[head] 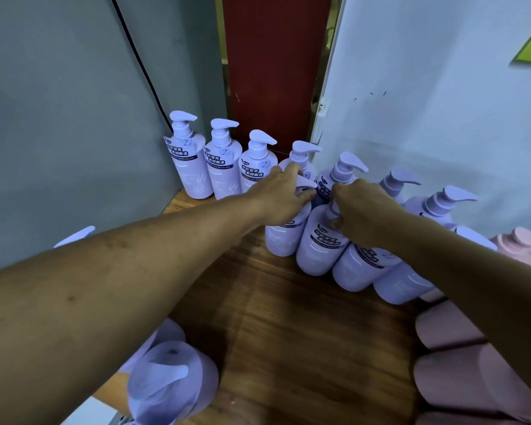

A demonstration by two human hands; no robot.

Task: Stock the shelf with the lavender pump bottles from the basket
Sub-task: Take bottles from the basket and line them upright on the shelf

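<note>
Hands both engaged. I see the left hand (284,194) curled round the pump of a lavender plastic pump bottle (281,240). The right hand (362,210) pinches the pump neck of a second lavender pump bottle (316,253), touching it at 3 o'clock. Both bottles stand upright on the brown wooden shelf (288,332). A back row of lavender bottles (193,167) stands at 12 o'clock.

The left forearm (135,280), dotted with a few small spots, and the right forearm (472,271) are bare, as are the left hand (284,196) and right hand (360,210).
</note>
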